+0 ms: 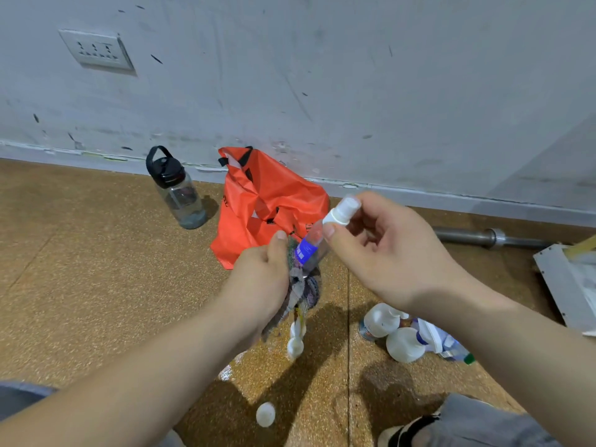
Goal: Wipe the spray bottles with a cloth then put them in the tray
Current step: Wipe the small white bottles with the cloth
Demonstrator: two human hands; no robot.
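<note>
Bottle point(314, 243) just in front of the bag point(261, 204), long axis tilted, cap point(343, 211) pointing up-right and base down-left; right hand point(387, 250) pinches its cap end, left hand point(261, 272) clutches the cloth point(301, 285) against its base.

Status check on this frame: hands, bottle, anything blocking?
Left hand grips cloth round spray bottle. Right hand pinches its top. Tray far right, nothing between.

On the brown floor point(96, 285), a water bottle point(179, 191) and an orange bag point(258, 214) sit far back. A metal bar point(483, 237) and a white tray point(561, 285) lie on the right. White spray bottles point(404, 345) lie near right.
</note>
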